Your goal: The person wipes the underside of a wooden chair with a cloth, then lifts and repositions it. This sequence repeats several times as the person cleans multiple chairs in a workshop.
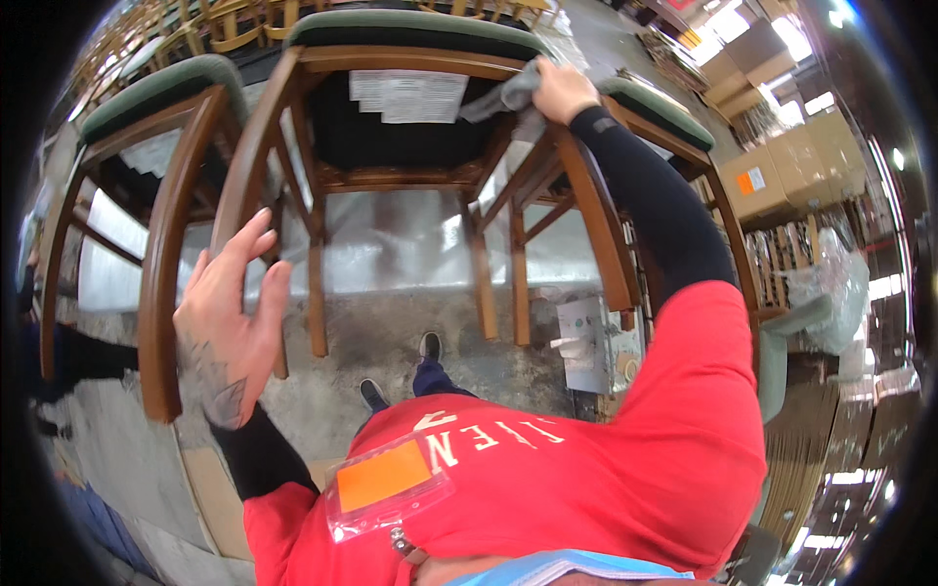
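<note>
A brown wooden chair (pixel 391 151) with a green padded seat is tipped so that its black underside and pale paper labels (pixel 415 96) face me. At its upper right corner my right hand (pixel 565 92) is closed on a grey cloth (pixel 513 93), pressed to the frame beside the seat. My left hand (pixel 227 317) is by the chair's left leg, fingers stretched and thumb apart, holding nothing. Whether its fingers touch the leg, I cannot tell. Similar chairs flank this one: a left chair (pixel 168 107) and a partly covered right chair (pixel 664 117).
Behind the chair legs is a platform with a shiny grey covering (pixel 391 239). A pale carton (pixel 586 337) stands on the concrete floor to the right of my feet. Cardboard boxes (pixel 801 166) are stacked at the right. More wooden chairs (pixel 234 24) crowd the far left.
</note>
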`<control>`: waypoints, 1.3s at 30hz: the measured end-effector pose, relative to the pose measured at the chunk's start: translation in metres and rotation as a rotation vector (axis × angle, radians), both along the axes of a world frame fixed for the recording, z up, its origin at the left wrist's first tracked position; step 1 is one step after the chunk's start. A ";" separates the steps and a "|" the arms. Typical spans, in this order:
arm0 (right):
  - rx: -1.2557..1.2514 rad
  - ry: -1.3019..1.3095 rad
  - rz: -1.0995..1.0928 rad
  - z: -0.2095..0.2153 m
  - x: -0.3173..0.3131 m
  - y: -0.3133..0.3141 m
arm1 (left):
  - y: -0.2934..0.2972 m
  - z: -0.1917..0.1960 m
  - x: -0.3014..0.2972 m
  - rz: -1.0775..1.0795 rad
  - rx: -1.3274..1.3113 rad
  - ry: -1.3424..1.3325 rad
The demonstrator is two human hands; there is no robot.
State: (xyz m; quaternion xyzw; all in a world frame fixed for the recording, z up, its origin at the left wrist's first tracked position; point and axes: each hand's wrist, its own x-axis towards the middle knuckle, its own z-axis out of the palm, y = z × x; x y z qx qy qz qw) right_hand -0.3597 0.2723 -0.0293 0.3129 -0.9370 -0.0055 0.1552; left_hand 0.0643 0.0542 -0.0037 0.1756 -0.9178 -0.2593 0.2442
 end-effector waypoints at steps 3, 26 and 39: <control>0.395 -0.058 0.120 0.015 0.071 0.029 | -0.007 -0.012 0.004 -0.034 0.207 0.339; -0.139 -0.410 1.609 0.020 0.311 -0.206 | -0.040 -0.058 0.013 0.290 -0.214 1.268; -0.368 -0.043 0.642 -0.024 0.118 -0.288 | -0.035 -0.051 -0.003 0.134 -0.239 1.018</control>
